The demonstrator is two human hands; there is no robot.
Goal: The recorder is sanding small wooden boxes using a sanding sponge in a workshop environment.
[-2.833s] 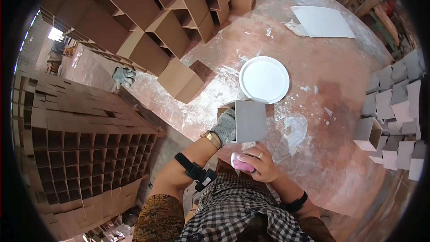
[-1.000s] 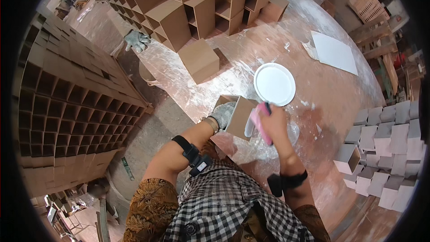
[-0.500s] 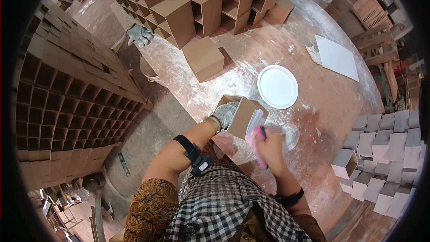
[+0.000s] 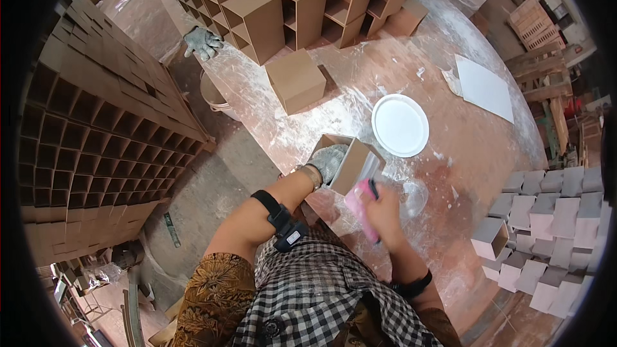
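My left hand (image 4: 331, 162), in a grey knit glove, reaches into an open cardboard box (image 4: 350, 166) and holds it tilted above the table; its fingertips are hidden inside. White, wet-looking streaks show on the box's right side. My right hand (image 4: 384, 213), bare, is closed round a pink hand tool with a dark edge (image 4: 361, 209); motion blurs it, so its exact kind is unclear. The tool is close to the box's near right side. A round white lid or plate (image 4: 400, 125) lies just beyond, next to white smears on the tabletop.
A brown cardboard box (image 4: 295, 81) stands before stacked open boxes (image 4: 257, 26). A grey glove (image 4: 203, 43) lies at the table's left edge, above a bucket (image 4: 215, 93). More boxes (image 4: 96, 148) are piled left, whitish ones (image 4: 540, 218) right. A white sheet (image 4: 485, 88) lies far right.
My right hand has drawn the pink tool slightly down and left along the box. The left hand and its box have barely moved, and the whole view has shifted a little.
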